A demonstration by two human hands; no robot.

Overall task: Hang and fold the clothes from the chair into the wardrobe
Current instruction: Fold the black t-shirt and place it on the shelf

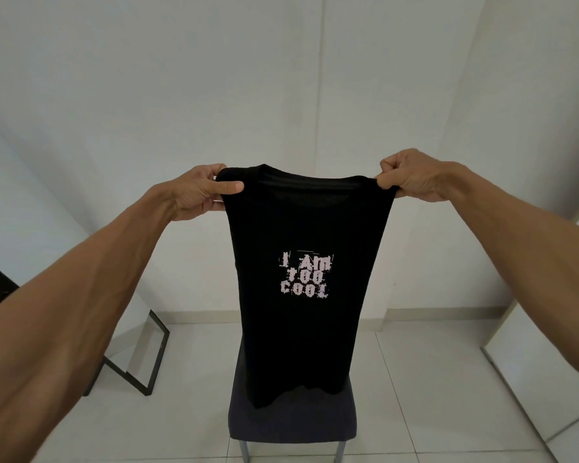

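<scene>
Black T-shirt (301,228) held up over the chair (291,419), hem near the seat.
Left grip (198,192) and right grip (411,178) each pinch a shoulder, spreading the shirt flat, probably to ready it for folding or hanging.

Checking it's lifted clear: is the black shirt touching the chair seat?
Cannot tell: the head view shows the black shirt overlapping the chair seat, hiding any gap.
</scene>
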